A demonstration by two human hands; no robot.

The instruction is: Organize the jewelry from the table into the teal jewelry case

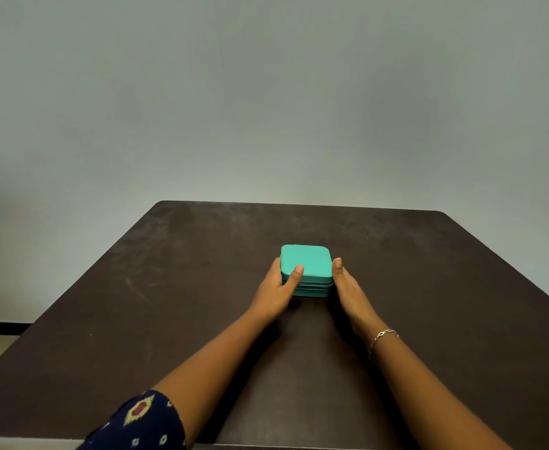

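**Both hands on the shut case, mid-desk**

Head view. The teal case point(305, 264) sits flat on the dark brown desk point(169, 287), about the middle of the top, somewhat nearer the far edge than me. Its lid is down. It is a rounded square, and two seam lines run round the side that faces me.

My left hand point(278, 289) grasps the case at its near left corner. The left thumb point(296, 273) lies over the lid's edge, and the fingers run along the left side, mostly hidden behind the case.

My right hand point(347, 287) is flat against the right side, palm turned inward and touching the case. One digit reaches up by the near right corner. This hand looks straight rather than curled, pressing and not wrapped round anything.

The case is between the two hands, and both forearms stretch out over the desk toward it.

A thin chain bracelet point(382, 337) is on my right wrist. A navy sleeve point(137, 420) with a yellow and red print covers my left arm near the bottom edge.

Behind the desk stands a plain grey wall point(266, 92). The desk surface shows pale scuffs on the left.
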